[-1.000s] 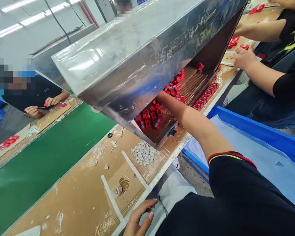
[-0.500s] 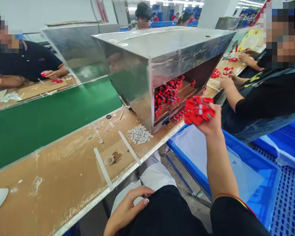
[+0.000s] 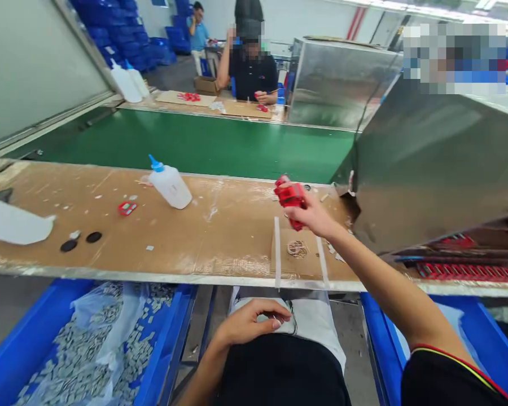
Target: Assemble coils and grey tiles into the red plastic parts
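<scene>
My right hand [image 3: 313, 215] is closed around a clump of small red plastic pieces [image 3: 291, 196], held above the brown worktop [image 3: 232, 237]. Their exact kind I cannot make out. Below that hand, a round, ring-like bundle [image 3: 297, 248] lies between two white strips [image 3: 277, 254] on the worktop. My left hand [image 3: 256, 322] rests on my lap, loosely curved with thumb and fingers apart, and no held object shows in it. A single red piece with grey parts [image 3: 127, 208] lies farther left, near a white squeeze bottle with a blue tip [image 3: 171, 186].
Behind the worktop runs a green conveyor belt [image 3: 220, 141]; a co-worker [image 3: 254, 70] sits across it. A metal hood [image 3: 432, 163] stands at right, with rows of red pieces [image 3: 469, 272] under it. Blue bins [image 3: 186, 299] sit below, the left one holding grey chips [image 3: 76, 349].
My view has swung left. My right hand with the red pieces has moved from beside the hood opening to above the worktop. The left hand stays on my lap.
</scene>
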A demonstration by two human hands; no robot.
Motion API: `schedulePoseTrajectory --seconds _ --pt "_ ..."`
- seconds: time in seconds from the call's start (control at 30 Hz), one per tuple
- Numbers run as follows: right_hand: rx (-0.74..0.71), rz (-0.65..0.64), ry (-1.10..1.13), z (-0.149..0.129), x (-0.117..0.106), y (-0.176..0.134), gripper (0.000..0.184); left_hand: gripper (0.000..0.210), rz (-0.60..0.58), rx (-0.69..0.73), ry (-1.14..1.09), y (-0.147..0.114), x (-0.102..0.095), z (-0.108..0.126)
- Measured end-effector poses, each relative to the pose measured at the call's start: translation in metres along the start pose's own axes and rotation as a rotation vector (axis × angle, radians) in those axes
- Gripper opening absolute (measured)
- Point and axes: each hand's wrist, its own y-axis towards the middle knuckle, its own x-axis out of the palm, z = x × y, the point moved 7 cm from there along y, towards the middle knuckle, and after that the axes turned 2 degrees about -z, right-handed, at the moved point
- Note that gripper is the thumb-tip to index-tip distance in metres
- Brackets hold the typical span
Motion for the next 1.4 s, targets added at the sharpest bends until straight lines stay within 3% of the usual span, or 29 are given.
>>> schedulePoseTrajectory --seconds 0.1,0.2,0.27,0.37,0.5,0.63,0.73,0.83,0.9,1.0,1.17,1.3,1.4 --pt "-0.021 -0.217 -0.526 0.039 0.058 0.053 0.048 0.044 0.171 -0.022 -0.046 -0.020 -0.026 -0.011" --pt "-0.023 -0.473 -0.901 0.067 0.104 0.064 0.065 0.041 0.372 0.009 -0.101 -0.035 -0.051 -0.014" --pt "-0.032 -0.574 -1.001 0.077 0.119 0.064 0.066 0.036 0.505 0.020 -0.108 -0.041 -0.068 -0.014" --pt "-0.066 -0.640 -0.969 0.078 0.122 0.064 0.068 0.029 0.673 -0.005 0.016 -0.037 -0.095 -0.010" --pt "-0.180 -0.537 -0.724 0.051 0.093 0.046 0.068 0.026 0.931 -0.006 0.389 -0.017 -0.137 0.005" --pt "-0.223 -0.310 -0.407 0.017 0.035 -0.020 0.044 0.053 0.971 -0.003 0.683 0.021 -0.159 0.012" --pt "-0.150 -0.148 -0.264 0.020 -0.005 -0.084 0.034 0.043 1.005 -0.059 0.779 0.037 -0.170 0.011" --pt "-0.007 0.013 -0.177 0.046 -0.033 -0.137 0.027 0.023 1.036 -0.064 0.688 0.037 -0.177 0.011" --pt "0.092 0.088 -0.144 0.067 -0.043 -0.164 0.026 0.021 1.032 -0.003 0.492 0.029 -0.177 0.010" --pt "0.195 0.164 -0.098 0.093 -0.049 -0.190 0.027 0.035 1.020 0.112 0.096 0.016 -0.166 0.007" --pt "0.308 0.223 -0.053 0.118 -0.037 -0.202 0.031 0.061 0.771 0.204 -0.487 0.036 -0.114 0.007" --pt "0.319 0.243 0.008 0.122 -0.019 -0.191 0.030 0.060 0.572 0.169 -0.651 0.067 -0.078 0.011" --pt "0.284 0.295 0.003 0.119 -0.013 -0.172 0.028 0.059 0.515 0.105 -0.655 0.080 -0.066 0.006"
